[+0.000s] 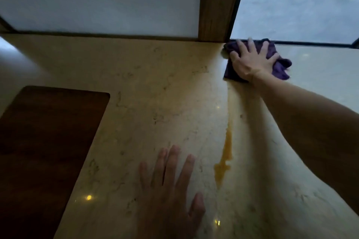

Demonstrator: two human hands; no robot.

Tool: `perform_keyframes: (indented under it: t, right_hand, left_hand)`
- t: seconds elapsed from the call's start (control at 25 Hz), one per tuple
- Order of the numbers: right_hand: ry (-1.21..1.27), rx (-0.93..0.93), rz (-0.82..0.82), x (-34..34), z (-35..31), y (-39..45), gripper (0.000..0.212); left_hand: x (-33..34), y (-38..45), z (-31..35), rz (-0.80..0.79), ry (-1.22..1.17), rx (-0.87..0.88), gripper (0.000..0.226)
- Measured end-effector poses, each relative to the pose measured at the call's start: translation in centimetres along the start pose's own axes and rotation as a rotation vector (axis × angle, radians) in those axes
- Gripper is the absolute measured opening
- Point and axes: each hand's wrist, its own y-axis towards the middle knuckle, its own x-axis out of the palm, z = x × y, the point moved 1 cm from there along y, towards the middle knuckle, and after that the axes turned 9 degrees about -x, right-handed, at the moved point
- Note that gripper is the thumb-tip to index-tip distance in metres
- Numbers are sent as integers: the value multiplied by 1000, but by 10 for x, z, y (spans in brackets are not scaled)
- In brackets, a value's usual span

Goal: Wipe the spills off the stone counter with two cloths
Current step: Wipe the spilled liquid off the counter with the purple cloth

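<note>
A beige stone counter (155,87) fills the view. My right hand (250,60) lies flat with spread fingers on a purple cloth (279,68), pressing it to the counter at the far right, close to the window frame. An orange liquid spill (225,157) runs as a narrow streak down the counter, below the cloth and beside my right forearm. My left hand (171,186) rests flat on the bare stone at the bottom centre, fingers apart and holding nothing, just left of the spill. Only one cloth is in view.
A dark wooden board (44,151) is set into the counter at the left. A frosted pane (101,0) and a wooden post (217,4) stand along the back edge. A window (301,4) lies behind the cloth.
</note>
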Motion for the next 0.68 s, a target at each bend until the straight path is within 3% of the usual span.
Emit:
perform_keyframes:
  t: [0.32, 0.48, 0.68]
  right_hand:
    - [-61, -288, -49, -2, -6, -6, 58]
    - [-95, -431, -57, 13, -27, -85, 56]
    - [-78, -523, -67, 31, -40, -224, 53]
  left_hand:
    - [-2, -2, 1, -99, -9, -8, 75]
    - [-13, -11, -3, -124, -122, -10, 61]
    - [-20, -7, -7, -23, -508, -68, 55]
